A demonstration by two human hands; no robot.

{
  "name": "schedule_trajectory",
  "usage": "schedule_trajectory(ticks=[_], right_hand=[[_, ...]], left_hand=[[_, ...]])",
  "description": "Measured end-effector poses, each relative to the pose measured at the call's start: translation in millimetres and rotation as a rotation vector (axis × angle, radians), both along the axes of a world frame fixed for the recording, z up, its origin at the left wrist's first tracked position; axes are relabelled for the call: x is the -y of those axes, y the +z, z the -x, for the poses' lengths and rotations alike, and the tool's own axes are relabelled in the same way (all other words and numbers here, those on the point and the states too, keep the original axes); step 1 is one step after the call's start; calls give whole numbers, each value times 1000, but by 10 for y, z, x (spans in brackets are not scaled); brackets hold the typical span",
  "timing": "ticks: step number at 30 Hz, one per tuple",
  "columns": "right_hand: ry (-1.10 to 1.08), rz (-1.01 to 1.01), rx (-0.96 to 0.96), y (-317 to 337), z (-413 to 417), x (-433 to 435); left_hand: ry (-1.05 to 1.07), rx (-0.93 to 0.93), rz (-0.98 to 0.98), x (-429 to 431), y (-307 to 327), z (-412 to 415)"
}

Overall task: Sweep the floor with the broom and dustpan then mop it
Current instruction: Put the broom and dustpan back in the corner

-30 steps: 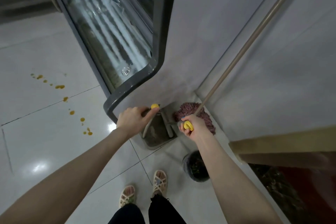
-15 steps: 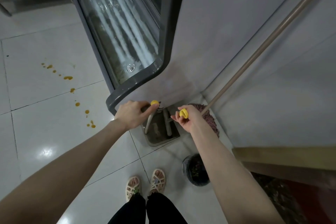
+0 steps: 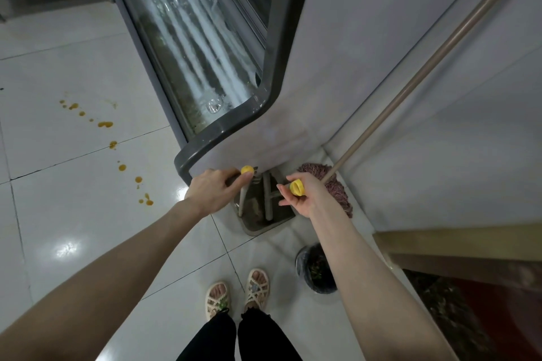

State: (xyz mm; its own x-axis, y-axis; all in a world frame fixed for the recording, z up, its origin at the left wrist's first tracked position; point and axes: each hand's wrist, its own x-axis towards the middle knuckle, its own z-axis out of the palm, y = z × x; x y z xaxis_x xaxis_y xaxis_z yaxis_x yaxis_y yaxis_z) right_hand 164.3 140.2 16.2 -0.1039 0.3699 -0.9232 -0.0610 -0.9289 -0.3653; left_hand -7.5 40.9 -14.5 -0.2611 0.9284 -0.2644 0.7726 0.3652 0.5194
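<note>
A grey dustpan point(image 3: 258, 221) stands on the white tile floor in the corner below a cabinet, with two poles rising from it. My left hand point(image 3: 212, 192) is shut on the thin pale pole point(image 3: 241, 202) just under its yellow cap point(image 3: 247, 169). My right hand point(image 3: 306, 196) holds the yellow cap point(image 3: 296, 187) of the grey pole point(image 3: 267, 199), fingers loosely curled. Which pole is the broom's I cannot tell. A mop with a maroon string head point(image 3: 337, 187) leans its tan handle point(image 3: 425, 73) on the wall to the right.
Orange spill drops point(image 3: 121, 167) trail across the tiles at left. A glass-fronted display cabinet point(image 3: 205, 61) towers over the corner. A small dark bin point(image 3: 315, 271) with green scraps stands by my right forearm. My sandalled feet point(image 3: 237, 293) are just behind. A tan ledge point(image 3: 454, 240) juts out at right.
My right hand has lifted with its yellow cap, from low beside the mop head to level with my left hand. The left hand keeps its grip in the same place.
</note>
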Motion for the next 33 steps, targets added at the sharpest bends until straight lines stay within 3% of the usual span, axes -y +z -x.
schedule_trajectory(ticks=[5,13,19,28,33], right_hand=[[40,-121,-49,138,59,28],[292,-438,-82,45,-83,10],[430,-799,98,-130,-198,139],[422,-1031,173,154,-23,273],[349,-931,99,135,14,324]], left_hand=[[-23,-25,-10,-2,-27,21],[-11,8,4,36,-80,38],[-39,-66,-8,48,-118,43],[-51,-48,-34,26,-193,71],[-59,-59,-36,24,-220,76]])
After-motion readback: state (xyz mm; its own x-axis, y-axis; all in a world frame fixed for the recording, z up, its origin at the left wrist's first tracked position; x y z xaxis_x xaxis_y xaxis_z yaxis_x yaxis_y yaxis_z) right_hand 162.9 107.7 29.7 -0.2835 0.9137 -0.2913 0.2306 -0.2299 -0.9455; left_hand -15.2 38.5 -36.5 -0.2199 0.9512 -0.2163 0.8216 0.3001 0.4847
